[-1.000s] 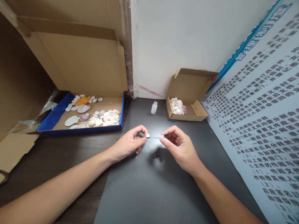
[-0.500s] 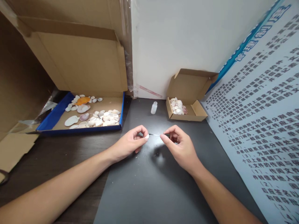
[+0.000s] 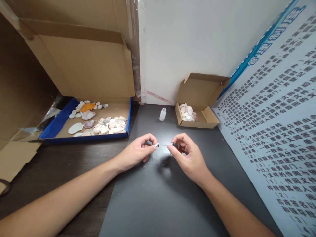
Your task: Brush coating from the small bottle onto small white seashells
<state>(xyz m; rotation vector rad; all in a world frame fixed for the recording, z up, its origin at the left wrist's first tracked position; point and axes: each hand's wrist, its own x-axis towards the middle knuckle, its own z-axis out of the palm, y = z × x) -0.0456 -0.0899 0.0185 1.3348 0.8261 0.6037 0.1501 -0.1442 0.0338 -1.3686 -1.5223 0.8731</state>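
My left hand (image 3: 144, 147) is closed in a pinch on a small white shell (image 3: 156, 145). Most of the shell is hidden behind the fingertips, and a small dark spot shows at its right edge. Facing it across a short gap, my right hand (image 3: 190, 156) pinches a black brush cap (image 3: 175, 145). Its thin, pale stem points left toward the shell and is blurred; whether the tip touches the shell I cannot tell. Behind both hands a small clear bottle (image 3: 162, 115) with whitish contents stands upright without a cap.
At the left, an open blue-edged cardboard box (image 3: 128, 115) holds many shells (image 3: 116, 124). A smaller open cardboard box (image 3: 201, 124) with white shells stands at the back right. White crumbs lie on the dark mat (image 3: 158, 204). A printed board (image 3: 278, 115) rises along the right.
The black brush cap shows more clearly in my right hand, which has shifted slightly left. A dark spot now shows at the shell's edge. My left hand has hardly moved.
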